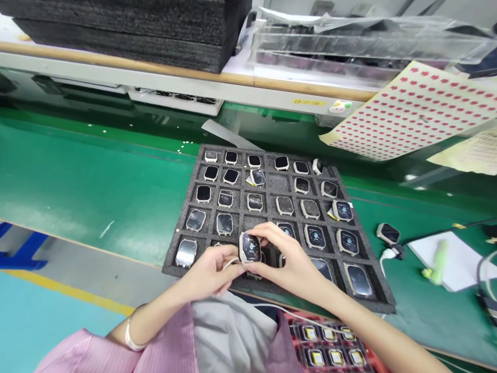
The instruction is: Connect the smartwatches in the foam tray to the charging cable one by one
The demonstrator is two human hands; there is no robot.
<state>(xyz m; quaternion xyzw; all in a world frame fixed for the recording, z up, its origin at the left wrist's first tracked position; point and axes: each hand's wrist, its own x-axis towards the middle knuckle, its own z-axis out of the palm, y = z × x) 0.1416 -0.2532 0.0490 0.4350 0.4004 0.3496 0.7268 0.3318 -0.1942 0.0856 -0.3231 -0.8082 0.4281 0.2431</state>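
Note:
A black foam tray (267, 181) with square pockets lies on the green belt and holds several smartwatch bodies. Both hands hold one watch body (250, 247) with a lit screen just above the tray's near edge. My left hand (212, 272) pinches its left side, and a thin white cable runs from that hand. My right hand (285, 259) curls its fingers over the top and right side of the watch. Some watches in the tray's right pockets also show lit screens, such as one (344, 210).
Another watch body (387, 233) sits on a white charger with a cable right of the tray. A sheet of red dot stickers (411, 111) hangs at the upper right. Black foam sheets (128, 26) are stacked on the shelf. A red tray (330, 347) of small parts is near my lap.

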